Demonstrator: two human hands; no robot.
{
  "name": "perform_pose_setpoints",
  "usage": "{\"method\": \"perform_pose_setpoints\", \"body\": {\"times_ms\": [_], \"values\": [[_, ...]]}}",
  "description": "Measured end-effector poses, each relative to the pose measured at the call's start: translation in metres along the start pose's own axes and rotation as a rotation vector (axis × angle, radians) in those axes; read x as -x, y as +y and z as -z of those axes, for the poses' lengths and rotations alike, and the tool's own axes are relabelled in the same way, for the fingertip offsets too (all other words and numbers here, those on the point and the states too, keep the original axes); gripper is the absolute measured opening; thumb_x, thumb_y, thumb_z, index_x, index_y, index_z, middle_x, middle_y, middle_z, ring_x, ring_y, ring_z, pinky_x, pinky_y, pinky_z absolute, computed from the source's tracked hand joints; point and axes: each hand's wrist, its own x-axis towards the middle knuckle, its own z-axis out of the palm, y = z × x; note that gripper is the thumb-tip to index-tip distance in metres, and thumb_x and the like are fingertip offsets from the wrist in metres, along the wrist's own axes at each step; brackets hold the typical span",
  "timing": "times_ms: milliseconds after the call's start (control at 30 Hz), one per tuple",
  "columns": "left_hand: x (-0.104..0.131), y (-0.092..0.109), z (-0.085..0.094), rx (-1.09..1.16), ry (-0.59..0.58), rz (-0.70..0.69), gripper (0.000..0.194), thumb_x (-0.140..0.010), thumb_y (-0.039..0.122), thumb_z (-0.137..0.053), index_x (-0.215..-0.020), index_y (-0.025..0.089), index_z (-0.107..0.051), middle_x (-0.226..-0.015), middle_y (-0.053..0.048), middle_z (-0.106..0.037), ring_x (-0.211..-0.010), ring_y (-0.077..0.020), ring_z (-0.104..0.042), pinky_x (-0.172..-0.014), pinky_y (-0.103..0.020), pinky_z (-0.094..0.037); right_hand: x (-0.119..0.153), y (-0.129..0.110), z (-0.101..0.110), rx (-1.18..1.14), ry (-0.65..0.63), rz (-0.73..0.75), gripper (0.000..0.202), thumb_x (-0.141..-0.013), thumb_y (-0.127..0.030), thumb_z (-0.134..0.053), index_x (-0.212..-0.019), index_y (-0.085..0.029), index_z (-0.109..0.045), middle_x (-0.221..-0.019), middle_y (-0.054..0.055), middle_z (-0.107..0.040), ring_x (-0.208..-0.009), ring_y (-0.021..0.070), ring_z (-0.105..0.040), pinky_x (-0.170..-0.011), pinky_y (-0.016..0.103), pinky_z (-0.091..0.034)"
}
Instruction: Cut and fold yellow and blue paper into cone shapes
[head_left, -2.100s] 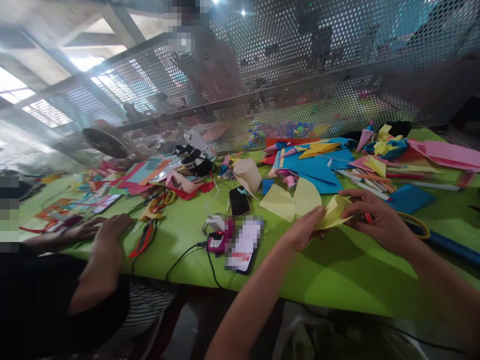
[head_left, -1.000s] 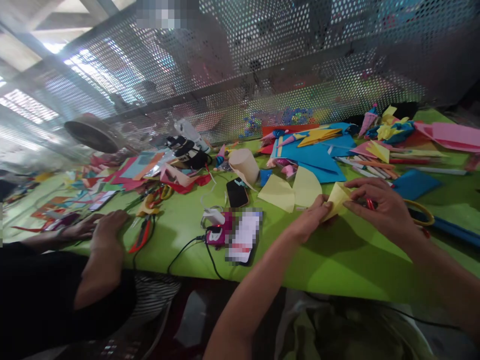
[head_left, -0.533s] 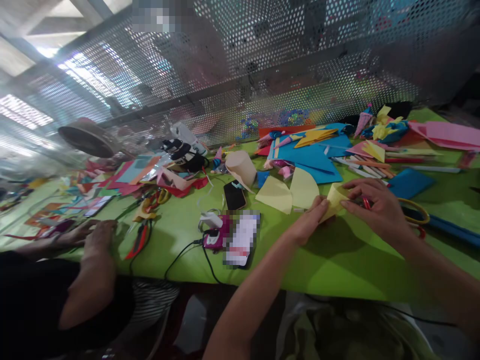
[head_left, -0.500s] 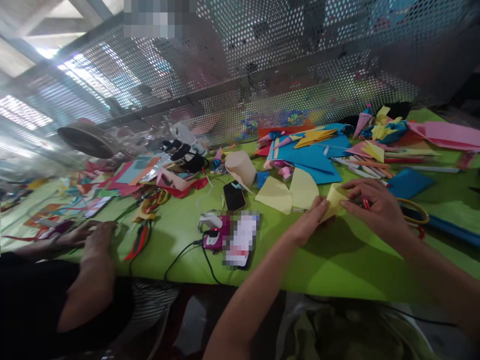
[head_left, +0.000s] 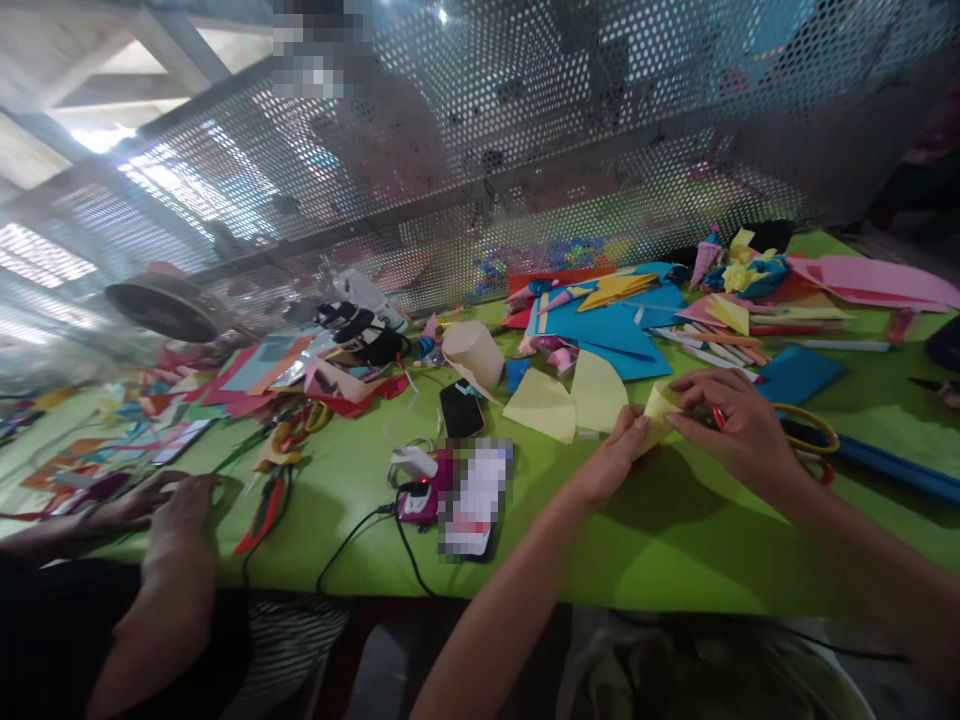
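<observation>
A curled piece of yellow paper (head_left: 657, 412) is between my two hands, just above the green table. My left hand (head_left: 619, 452) pinches its lower left side. On the right edge, the fingers of my right hand (head_left: 716, 420) close around the paper, and a slim red item, perhaps a pen, shows beside them. Two flat pale yellow paper sectors, one on the left (head_left: 541, 404) and one on the right (head_left: 598, 386), lie just beyond my left hand. Yellow-handled scissors (head_left: 814, 428) rest to the right of my right hand, partly hidden by it.
A phone (head_left: 478, 498) and a magenta power strip (head_left: 429, 490) with cables lie to the left. Blue paper sheets (head_left: 600, 335) and pens (head_left: 720, 345) spread behind. At far left a co-worker's hands (head_left: 169, 500) rest near red-handled pliers (head_left: 260, 508). A perforated metal screen (head_left: 480, 170) stands behind the table (head_left: 675, 560).
The camera view has shifted slightly, so the table items appear a little further left and lower. Both my hands keep hold of the curled yellow paper.
</observation>
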Motion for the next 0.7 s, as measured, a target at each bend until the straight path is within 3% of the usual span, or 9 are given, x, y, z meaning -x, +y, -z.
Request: {"method": "perform_pose_setpoints", "body": {"times_ms": [167,400,467,600,700], "values": [[0.001,0.002,0.003,-0.100,-0.138,-0.045,0.051,-0.092,0.068,-0.060,-0.116,0.024,-0.046,-0.083,0.003,-0.049,-0.074,-0.0120,-0.048,-0.073,-0.024,-0.044,-0.001,0.000,0.000,0.013,0.012,0.000,0.011,-0.086,-0.030,-0.070,-0.079,-0.027,-0.062,-0.107,0.007,-0.072,-0.104,0.0291,-0.064,-0.087,0.044,-0.050],[-0.002,-0.003,0.005,-0.182,-0.140,-0.104,0.048,-0.096,0.068,-0.052,-0.117,0.025,-0.042,-0.107,-0.003,-0.051,-0.095,-0.0153,-0.054,-0.092,-0.029,-0.048,0.001,0.000,0.002,-0.107,0.013,-0.078,0.015,-0.087,-0.035,-0.073,-0.096,-0.030,-0.063,-0.113,0.007,-0.066,-0.113,0.0286,-0.060,-0.087,0.043,-0.056],[-0.003,-0.006,0.006,-0.235,-0.133,-0.134,0.048,-0.097,0.068,-0.049,-0.118,0.025,-0.042,-0.109,-0.004,-0.052,-0.097,-0.0158,-0.054,-0.094,-0.030,-0.048,-0.001,-0.001,0.007,-0.140,0.035,-0.101,0.015,-0.089,-0.037,-0.071,-0.101,-0.030,-0.064,-0.115,0.006,-0.064,-0.116,0.0278,-0.058,-0.095,0.043,-0.054],[-0.003,-0.008,0.007,-0.364,-0.097,-0.196,0.045,-0.101,0.065,-0.043,-0.121,0.024,-0.042,-0.109,-0.004,-0.053,-0.092,-0.0151,-0.053,-0.088,-0.028,-0.049,-0.004,-0.002,0.019,-0.138,0.066,-0.090,0.013,-0.094,-0.041,-0.067,-0.101,-0.030,-0.070,-0.115,0.005,-0.064,-0.120,0.0265,-0.057,-0.109,0.045,-0.043],[0.000,-0.004,0.005,-0.468,-0.092,-0.232,0.039,-0.104,0.058,-0.040,-0.120,0.023,-0.042,-0.108,-0.005,-0.055,-0.088,-0.0149,-0.051,-0.079,-0.026,-0.046,-0.004,-0.002,0.020,-0.197,0.013,-0.116,0.017,-0.092,-0.045,-0.069,-0.098,-0.030,-0.075,-0.125,0.006,-0.060,-0.129,0.0281,-0.054,-0.107,0.043,-0.047]]}}
